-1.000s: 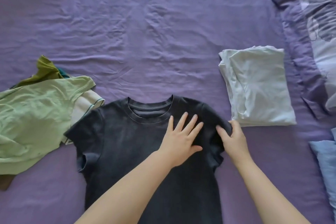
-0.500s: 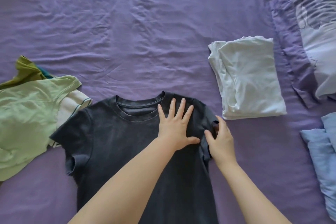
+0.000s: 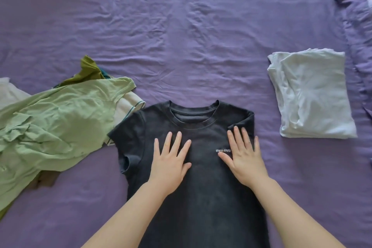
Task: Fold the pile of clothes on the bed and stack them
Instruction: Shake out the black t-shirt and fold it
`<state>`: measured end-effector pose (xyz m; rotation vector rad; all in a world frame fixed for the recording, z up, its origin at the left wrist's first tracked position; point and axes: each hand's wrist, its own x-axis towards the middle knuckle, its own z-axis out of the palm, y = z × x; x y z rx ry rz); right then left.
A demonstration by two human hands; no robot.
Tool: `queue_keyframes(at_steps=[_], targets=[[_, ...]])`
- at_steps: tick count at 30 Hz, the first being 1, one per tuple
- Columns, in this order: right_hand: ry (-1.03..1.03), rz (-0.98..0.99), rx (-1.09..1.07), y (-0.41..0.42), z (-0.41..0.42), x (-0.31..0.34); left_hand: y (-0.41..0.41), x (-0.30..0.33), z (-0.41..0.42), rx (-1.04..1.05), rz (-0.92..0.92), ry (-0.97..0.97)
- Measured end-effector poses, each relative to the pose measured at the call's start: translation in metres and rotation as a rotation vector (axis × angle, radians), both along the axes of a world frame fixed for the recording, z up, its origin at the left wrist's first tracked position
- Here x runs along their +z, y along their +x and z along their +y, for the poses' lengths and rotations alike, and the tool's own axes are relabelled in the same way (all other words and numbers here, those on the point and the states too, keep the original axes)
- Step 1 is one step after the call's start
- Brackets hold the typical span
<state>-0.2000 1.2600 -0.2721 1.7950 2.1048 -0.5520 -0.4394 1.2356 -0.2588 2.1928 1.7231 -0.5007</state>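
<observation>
Both hands flat, fingers spread, on the dark T-shirt (image 3: 201, 167); unfolded sleeve (image 3: 128, 147) lies frame-left of my left hand (image 3: 171, 159), nearer than right hand (image 3: 241, 157).

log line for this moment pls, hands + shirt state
stage: folding dark grey t-shirt | right sleeve folded in, left sleeve out | left hand flat on chest | right hand flat on fold | folded white garment to the right

Dark tee (image 3: 201, 197) lies flat on purple bed (image 3: 181, 46), collar far side, R sleeve folded in. L hand (image 3: 170, 164) & R hand (image 3: 244, 160) press flat on its chest, fingers spread. Green clothes pile (image 3: 52, 125) touches tee's L sleeve; folded white tee (image 3: 312, 94) lies apart, R of it.
</observation>
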Motion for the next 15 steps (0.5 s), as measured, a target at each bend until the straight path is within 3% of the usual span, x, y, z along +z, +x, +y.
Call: queue_keyframes(at_steps=[6,11,15], targets=[[0.032,-0.148,-0.055,-0.032,-0.003,0.006,-0.055,0.014,0.001,0.053,0.099,0.015],[-0.02,0.064,0.174,-0.123,-0.018,0.021,-0.099,0.03,0.017,0.259,0.116,0.05],[-0.019,0.102,0.234,-0.19,-0.019,0.018,-0.13,0.034,0.034,0.373,0.037,0.14]])
